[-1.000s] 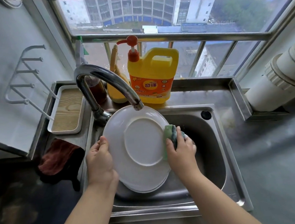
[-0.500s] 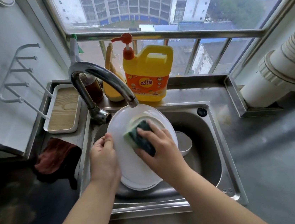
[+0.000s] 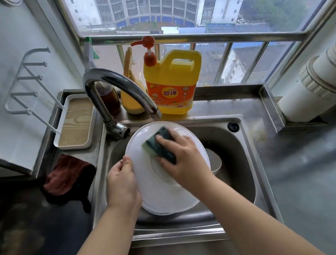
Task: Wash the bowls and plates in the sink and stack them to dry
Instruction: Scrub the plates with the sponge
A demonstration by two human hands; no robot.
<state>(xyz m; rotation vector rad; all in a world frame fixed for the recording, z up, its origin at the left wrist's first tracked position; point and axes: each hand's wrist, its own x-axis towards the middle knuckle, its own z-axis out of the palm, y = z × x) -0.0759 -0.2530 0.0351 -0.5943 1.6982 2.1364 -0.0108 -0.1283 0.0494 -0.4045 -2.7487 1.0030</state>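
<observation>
Over the sink (image 3: 249,155), below the faucet (image 3: 119,86) spout, a white plate (image 3: 156,192) is held tilted with its underside facing up. Left hand (image 3: 122,185) grips the plate's left rim, fingers curled over the edge, thumb on top. Right hand (image 3: 182,158) presses a green sponge (image 3: 158,147) against the plate's upper part, fingers (image 3: 165,140) bent over the sponge and clamping it.

Change: a second ago the sponge sat at the plate's right edge, barely on it; half a second ago it was on the upper middle; now it is higher, nearer the faucet side of the plate, with the palm over the foot ring. So the scrub stroke has swept in from the rim and up the back face. Left hand's hold hasn't shifted.

Meaning: this plate is mid-scrub, not rinsed; no water seen running from the faucet. A second plate edge shows under it on the side away from the faucet, and a bowl (image 3: 214,159) lies in the sink, right of the plate. Nothing stacked to dry in view, so the task looks early.

Yellow detergent jug (image 3: 173,84) stands behind the faucet, wood-lined tray (image 3: 75,121) left of it.
</observation>
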